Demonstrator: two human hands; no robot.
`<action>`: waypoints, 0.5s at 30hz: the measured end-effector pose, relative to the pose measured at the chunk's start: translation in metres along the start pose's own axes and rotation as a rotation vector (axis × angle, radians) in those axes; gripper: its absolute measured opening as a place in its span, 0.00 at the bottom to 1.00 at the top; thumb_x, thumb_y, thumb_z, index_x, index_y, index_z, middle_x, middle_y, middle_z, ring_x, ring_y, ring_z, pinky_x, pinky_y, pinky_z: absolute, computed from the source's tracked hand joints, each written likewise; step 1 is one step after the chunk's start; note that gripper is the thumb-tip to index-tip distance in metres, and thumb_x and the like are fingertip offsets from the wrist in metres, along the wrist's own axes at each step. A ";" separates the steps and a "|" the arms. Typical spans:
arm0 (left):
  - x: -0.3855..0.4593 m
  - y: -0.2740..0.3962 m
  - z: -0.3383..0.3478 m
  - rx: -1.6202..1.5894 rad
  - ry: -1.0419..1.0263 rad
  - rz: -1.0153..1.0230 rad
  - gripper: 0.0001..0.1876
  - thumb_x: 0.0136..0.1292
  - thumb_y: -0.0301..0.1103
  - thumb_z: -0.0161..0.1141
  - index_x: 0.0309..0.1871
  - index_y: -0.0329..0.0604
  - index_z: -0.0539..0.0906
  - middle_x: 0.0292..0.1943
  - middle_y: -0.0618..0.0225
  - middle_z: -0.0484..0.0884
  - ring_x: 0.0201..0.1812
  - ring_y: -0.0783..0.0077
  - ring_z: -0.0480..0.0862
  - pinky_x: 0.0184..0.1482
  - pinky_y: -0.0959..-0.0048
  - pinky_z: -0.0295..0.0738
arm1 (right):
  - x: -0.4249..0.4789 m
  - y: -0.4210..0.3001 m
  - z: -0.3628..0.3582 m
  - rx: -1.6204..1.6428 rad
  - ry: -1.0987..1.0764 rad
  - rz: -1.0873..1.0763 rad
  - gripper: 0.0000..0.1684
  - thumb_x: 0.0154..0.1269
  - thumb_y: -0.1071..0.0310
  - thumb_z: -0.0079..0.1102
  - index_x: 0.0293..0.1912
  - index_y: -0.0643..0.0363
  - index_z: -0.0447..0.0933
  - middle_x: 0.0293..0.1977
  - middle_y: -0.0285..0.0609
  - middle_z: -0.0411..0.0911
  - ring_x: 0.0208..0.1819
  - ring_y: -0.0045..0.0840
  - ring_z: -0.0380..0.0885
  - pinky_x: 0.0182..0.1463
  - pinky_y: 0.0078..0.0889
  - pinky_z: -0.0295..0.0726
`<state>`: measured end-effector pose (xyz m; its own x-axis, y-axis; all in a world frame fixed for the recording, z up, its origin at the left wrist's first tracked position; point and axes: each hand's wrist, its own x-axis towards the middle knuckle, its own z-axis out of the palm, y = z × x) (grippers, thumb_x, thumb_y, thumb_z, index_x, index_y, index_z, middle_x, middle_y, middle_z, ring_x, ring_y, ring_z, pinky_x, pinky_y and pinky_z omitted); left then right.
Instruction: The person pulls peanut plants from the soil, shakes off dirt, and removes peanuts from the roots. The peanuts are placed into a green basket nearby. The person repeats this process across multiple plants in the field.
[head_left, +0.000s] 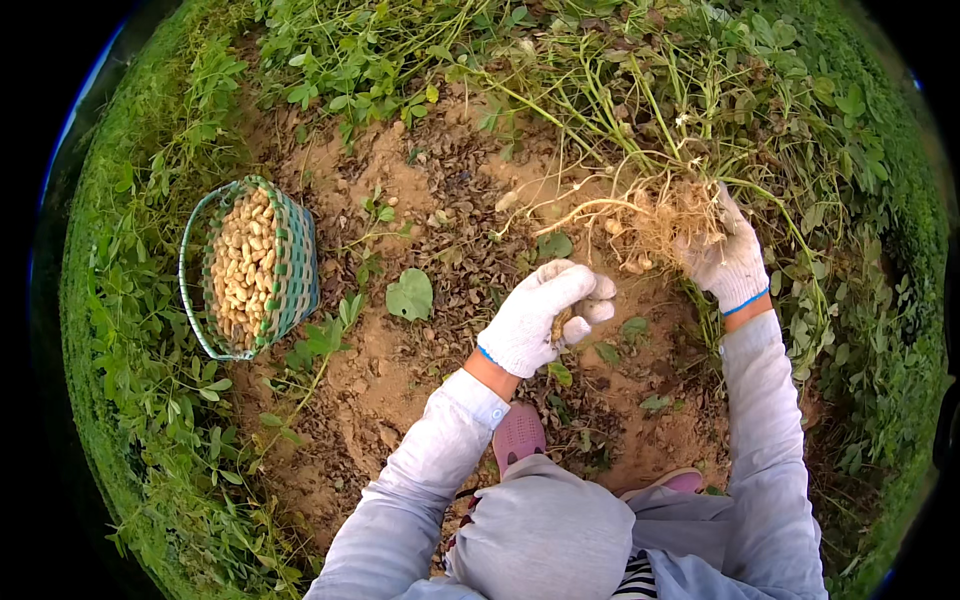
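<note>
My left hand (544, 319), in a white knitted glove, is curled around a peanut pod (559, 325) that shows between palm and fingers. To the right, my gloved right hand (724, 251) grips an uprooted peanut plant by its root mass (679, 217). Thin roots and a few pods (639, 262) hang from it, and its green stems (637, 142) spread away above. Part of the right hand's fingers lies hidden behind the roots. A green and white woven basket (298, 255), holding many peanut pods (244, 262), stands on the left.
Brown soil (382, 375) with dry leaf litter (457, 270) lies around my pink shoes (519, 431). Green peanut plants (172, 420) border the ground on the left, and more foliage (360, 60) lies ahead and on the right. The basket's raised handle (182, 262) faces left.
</note>
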<state>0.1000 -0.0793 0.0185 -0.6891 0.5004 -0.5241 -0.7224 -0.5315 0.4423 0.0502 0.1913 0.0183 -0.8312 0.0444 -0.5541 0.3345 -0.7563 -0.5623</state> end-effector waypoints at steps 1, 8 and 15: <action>0.003 0.000 0.008 0.068 0.008 0.001 0.06 0.71 0.31 0.61 0.48 0.45 0.81 0.38 0.66 0.85 0.31 0.75 0.84 0.24 0.85 0.73 | -0.002 0.001 0.001 -0.030 -0.037 -0.031 0.18 0.69 0.49 0.63 0.52 0.45 0.79 0.43 0.33 0.87 0.40 0.28 0.86 0.35 0.41 0.88; 0.029 0.002 0.047 0.259 0.162 0.167 0.10 0.72 0.38 0.62 0.50 0.44 0.80 0.27 0.71 0.80 0.23 0.81 0.76 0.20 0.82 0.67 | -0.007 0.008 -0.010 0.069 -0.060 0.073 0.19 0.71 0.49 0.61 0.54 0.48 0.78 0.43 0.36 0.87 0.43 0.30 0.87 0.34 0.46 0.89; 0.038 -0.005 0.026 0.486 0.105 0.306 0.19 0.67 0.46 0.67 0.53 0.45 0.81 0.30 0.74 0.80 0.24 0.83 0.75 0.21 0.82 0.68 | -0.015 0.030 -0.017 0.001 -0.078 0.043 0.22 0.72 0.49 0.60 0.59 0.49 0.75 0.46 0.38 0.84 0.44 0.31 0.86 0.36 0.46 0.90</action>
<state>0.0759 -0.0391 0.0152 -0.8791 0.2900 -0.3783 -0.4518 -0.2537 0.8553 0.0800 0.1796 -0.0010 -0.8483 -0.0389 -0.5281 0.3701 -0.7567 -0.5388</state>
